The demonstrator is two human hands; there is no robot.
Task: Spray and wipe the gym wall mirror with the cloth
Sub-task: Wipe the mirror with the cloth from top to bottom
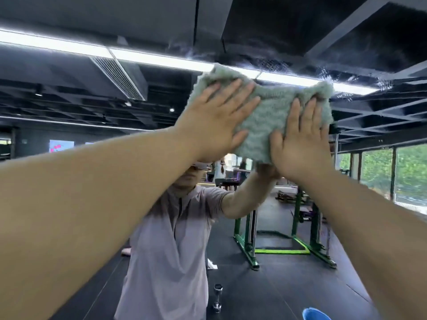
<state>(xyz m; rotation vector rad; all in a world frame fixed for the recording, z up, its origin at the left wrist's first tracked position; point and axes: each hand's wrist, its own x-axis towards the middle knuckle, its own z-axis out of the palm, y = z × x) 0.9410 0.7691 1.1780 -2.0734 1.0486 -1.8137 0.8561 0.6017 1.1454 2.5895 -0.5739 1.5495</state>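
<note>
Both your palms are flat with fingers spread, pressing the pale green cloth against the wall mirror high up: left hand at the cloth's 9 o'clock, right hand at its 4 o'clock. Your hands cover its lower corners. A blue object at 5 o'clock is cut off and unidentifiable.
</note>
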